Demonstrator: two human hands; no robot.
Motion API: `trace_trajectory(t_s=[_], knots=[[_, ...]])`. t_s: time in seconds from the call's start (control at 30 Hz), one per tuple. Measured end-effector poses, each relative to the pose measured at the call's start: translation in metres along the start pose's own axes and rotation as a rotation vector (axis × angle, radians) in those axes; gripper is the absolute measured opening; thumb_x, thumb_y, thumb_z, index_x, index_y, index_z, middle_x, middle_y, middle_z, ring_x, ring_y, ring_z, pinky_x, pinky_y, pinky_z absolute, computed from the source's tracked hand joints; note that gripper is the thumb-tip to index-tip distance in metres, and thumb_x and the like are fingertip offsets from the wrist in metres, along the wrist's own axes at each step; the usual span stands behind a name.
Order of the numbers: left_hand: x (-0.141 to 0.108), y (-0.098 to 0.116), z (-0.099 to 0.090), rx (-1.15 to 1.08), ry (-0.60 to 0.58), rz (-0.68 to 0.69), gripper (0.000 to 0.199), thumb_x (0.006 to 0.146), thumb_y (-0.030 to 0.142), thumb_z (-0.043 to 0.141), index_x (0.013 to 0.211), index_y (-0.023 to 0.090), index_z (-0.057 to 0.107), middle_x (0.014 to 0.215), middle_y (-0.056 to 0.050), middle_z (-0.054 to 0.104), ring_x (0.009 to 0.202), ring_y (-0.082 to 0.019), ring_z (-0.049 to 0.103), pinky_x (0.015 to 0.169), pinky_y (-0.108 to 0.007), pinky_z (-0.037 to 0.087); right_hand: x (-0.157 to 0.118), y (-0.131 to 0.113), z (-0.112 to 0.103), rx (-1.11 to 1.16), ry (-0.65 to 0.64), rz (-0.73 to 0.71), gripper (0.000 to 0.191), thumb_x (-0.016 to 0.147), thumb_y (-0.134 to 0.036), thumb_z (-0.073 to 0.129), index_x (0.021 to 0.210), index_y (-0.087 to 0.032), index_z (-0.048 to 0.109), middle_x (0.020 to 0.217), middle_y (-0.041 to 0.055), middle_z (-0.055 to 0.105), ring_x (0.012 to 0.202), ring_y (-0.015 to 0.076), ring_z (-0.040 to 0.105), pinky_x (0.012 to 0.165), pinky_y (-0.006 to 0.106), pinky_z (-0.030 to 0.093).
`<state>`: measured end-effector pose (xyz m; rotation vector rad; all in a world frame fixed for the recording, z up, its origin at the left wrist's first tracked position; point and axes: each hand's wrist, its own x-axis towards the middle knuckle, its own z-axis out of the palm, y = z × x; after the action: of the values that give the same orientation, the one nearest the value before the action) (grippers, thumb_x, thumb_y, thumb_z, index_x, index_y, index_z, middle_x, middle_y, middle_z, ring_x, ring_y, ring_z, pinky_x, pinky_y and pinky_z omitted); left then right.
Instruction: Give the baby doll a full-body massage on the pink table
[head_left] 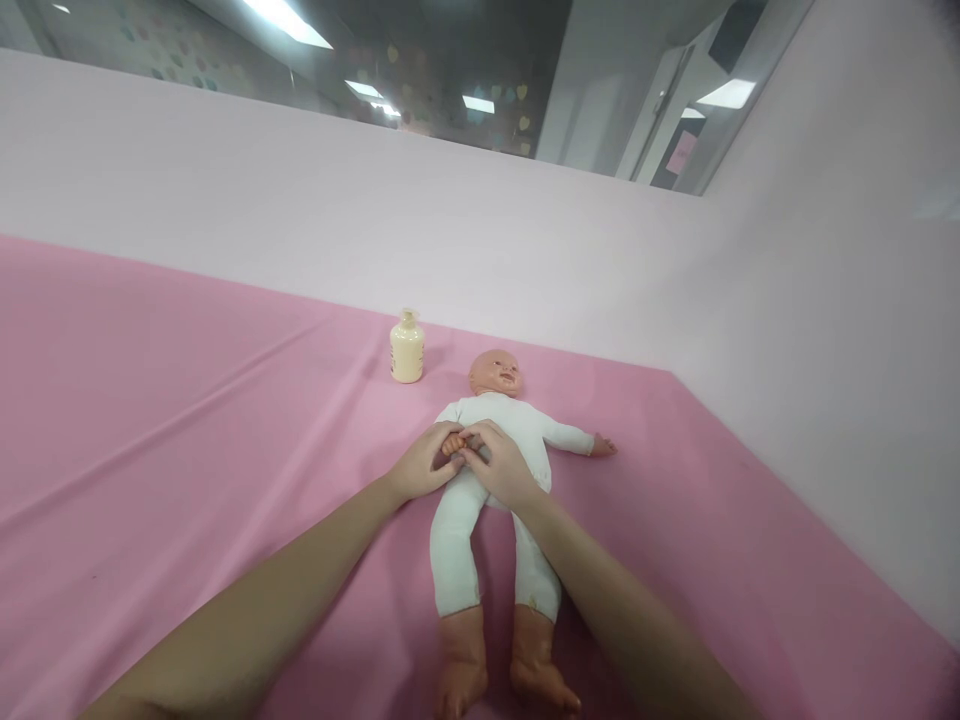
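A baby doll [536, 440] with a white cloth body lies face up, its feet toward me. Both my hands meet over its belly, around the small doll's hand [452, 445] on the left side of the picture. My left hand [426, 465] curls about that little hand from the outer side, thumb below and fingers above. From the other side my right hand [501, 462] closes on it with thumb and fingertips. The doll's other arm [568, 437] stretches out to the right.
Beyond the doll's head, slightly left, stands a cream pump bottle [407, 355]. Pink cloth [187, 400] with creases covers the surface. A pale wall [337, 210] rises behind it and along the right, below a window [420, 60] with light reflections.
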<state>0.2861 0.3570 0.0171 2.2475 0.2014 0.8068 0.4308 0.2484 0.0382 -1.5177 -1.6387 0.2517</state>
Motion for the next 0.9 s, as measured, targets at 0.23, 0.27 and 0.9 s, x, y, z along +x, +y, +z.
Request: trace_trajectory(t_s=[0.23,0.27,0.9], knots=[[0.001,-0.001,0.0,0.018,0.011,-0.021,0.025,0.09,0.032,0.045,0.109,0.018,0.054,0.106,-0.008,0.059,0.099,-0.021,0.054,0.092,-0.037,0.043,-0.001,-0.001,-0.001,0.02,0.016,0.016,0.006,0.084,-0.017,0.051,0.09,-0.015,0.053,0.092,0.0014,0.055,0.086,0.0082,0.053,0.082,0.022,0.043],[0.001,-0.001,0.0,0.019,0.014,-0.022,0.026,0.092,0.033,0.042,0.109,0.018,0.054,0.105,-0.008,0.059,0.099,-0.021,0.054,0.092,-0.037,0.042,0.0,-0.001,-0.001,0.018,0.017,0.004,0.004,0.084,-0.017,0.05,0.087,-0.015,0.052,0.09,0.0016,0.055,0.086,0.0086,0.053,0.082,0.023,0.043],[0.002,-0.009,0.004,0.104,0.037,0.052,0.035,0.099,0.029,0.027,0.119,0.018,0.055,0.118,-0.011,0.053,0.113,-0.02,0.048,0.101,-0.035,0.039,0.001,0.0,-0.002,0.046,0.05,-0.013,0.011,0.087,-0.016,0.045,0.09,-0.015,0.055,0.093,0.003,0.054,0.088,0.0084,0.051,0.083,0.022,0.043]])
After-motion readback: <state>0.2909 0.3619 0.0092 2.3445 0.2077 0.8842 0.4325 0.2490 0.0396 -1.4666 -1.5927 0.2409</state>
